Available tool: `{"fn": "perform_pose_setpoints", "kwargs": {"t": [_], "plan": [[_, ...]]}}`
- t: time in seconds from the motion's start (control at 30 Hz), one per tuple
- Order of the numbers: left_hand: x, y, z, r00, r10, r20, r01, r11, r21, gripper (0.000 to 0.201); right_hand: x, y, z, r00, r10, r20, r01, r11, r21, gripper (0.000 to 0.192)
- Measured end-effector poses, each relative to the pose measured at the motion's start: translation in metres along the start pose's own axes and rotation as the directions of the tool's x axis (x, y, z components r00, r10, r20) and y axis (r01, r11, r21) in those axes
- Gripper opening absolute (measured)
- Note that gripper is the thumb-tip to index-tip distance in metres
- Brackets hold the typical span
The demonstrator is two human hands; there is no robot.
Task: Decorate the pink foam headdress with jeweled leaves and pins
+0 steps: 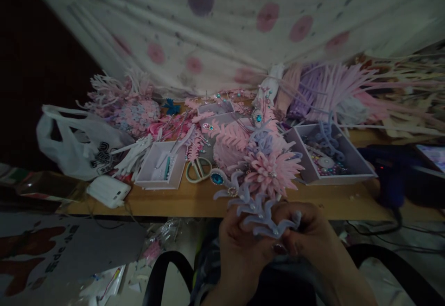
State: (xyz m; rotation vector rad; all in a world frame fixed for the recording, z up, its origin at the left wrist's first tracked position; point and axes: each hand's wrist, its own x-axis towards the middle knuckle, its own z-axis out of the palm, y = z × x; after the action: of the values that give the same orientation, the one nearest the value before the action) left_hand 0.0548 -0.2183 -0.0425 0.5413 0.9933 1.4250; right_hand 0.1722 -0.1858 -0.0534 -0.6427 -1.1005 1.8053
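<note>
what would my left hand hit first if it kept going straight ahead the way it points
Probably the lilac foam flower that the left hand already touches, then the pink flower piece on the table; depth is unclear.

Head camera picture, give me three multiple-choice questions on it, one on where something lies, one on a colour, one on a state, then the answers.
1. Where do the scissors lie?
A. on the wooden table, right of the shallow box
B. on the floor
C. in the white plastic bag

2. What colour is the curly foam piece between the hands?
A. green
B. pale lilac
C. orange

3. How do the hands hold the foam piece?
A. left hand alone
B. neither touches it
C. both hands pinch it

Answers: 1 A, the scissors rest on the tabletop beside the shallow box. 2 B, its curled arms look pale lilac. 3 C, the left hand and right hand each close a grip on it.
</note>
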Motion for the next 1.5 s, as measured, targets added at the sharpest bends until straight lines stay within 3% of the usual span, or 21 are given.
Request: {"fn": "perform_pose_setpoints", "kwargs": {"t": [0.1, 0.23, 0.33, 0.5, 0.6, 0.73, 0.93, 1.13, 1.33, 1.5], "plan": [[0.003, -0.004, -0.004, 1.0, 0.005, 0.021, -0.004, 0.998, -0.056, 0.041, 0.003, 0.003, 0.004, 0.992, 0.082, -0.093, -0.077, 0.995, 0.058, 0.041], [0.012, -0.004, -0.007, 0.997, 0.03, 0.074, -0.018, 0.988, -0.152, 0.035, 0.006, 0.003, 0.009, 0.969, -0.112, -0.22, 0.071, 0.98, -0.186, 0.045], [0.017, 0.001, -0.007, 0.999, 0.007, 0.052, 0.002, 0.986, -0.168, 0.034, 0.003, 0.0, 0.011, 0.953, -0.239, -0.187, 0.151, 0.909, -0.388, 0.032], [0.019, 0.004, -0.01, 0.998, 0.036, -0.048, -0.043, 0.988, -0.149, 0.048, -0.004, -0.004, 0.014, 0.969, -0.225, -0.104, 0.135, 0.831, -0.539, 0.024], [0.02, 0.001, -0.014, 0.996, 0.07, -0.047, -0.075, 0.991, -0.112, 0.048, -0.006, -0.003, 0.016, 0.967, -0.215, -0.135, 0.121, 0.858, -0.499, 0.025], [0.02, -0.001, -0.013, 0.989, 0.102, -0.103, -0.112, 0.989, -0.092, 0.052, -0.007, 0.002, 0.016, 0.982, -0.106, -0.157, 0.047, 0.94, -0.338, 0.029], [0.015, 0.003, -0.004, 0.991, 0.067, -0.117, -0.078, 0.993, -0.089, 0.05, -0.003, 0.006, 0.016, 0.998, 0.019, -0.056, -0.027, 0.989, -0.146, 0.045], [0.016, 0.005, -0.003, 0.993, 0.088, -0.076, -0.093, 0.993, -0.072, 0.046, -0.002, 0.005, 0.026, 0.966, 0.158, -0.205, -0.137, 0.984, 0.113, 0.052], [0.018, 0.009, -0.007, 0.996, 0.087, -0.025, -0.09, 0.99, -0.107, 0.041, 0.001, 0.007, 0.028, 0.96, 0.132, -0.248, -0.108, 0.988, 0.106, 0.053], [0.025, 0.018, -0.016, 0.994, -0.042, 0.105, 0.054, 0.992, -0.118, 0.031, 0.004, 0.006, 0.025, 0.971, 0.156, -0.182, -0.142, 0.986, 0.091, 0.058]]}}
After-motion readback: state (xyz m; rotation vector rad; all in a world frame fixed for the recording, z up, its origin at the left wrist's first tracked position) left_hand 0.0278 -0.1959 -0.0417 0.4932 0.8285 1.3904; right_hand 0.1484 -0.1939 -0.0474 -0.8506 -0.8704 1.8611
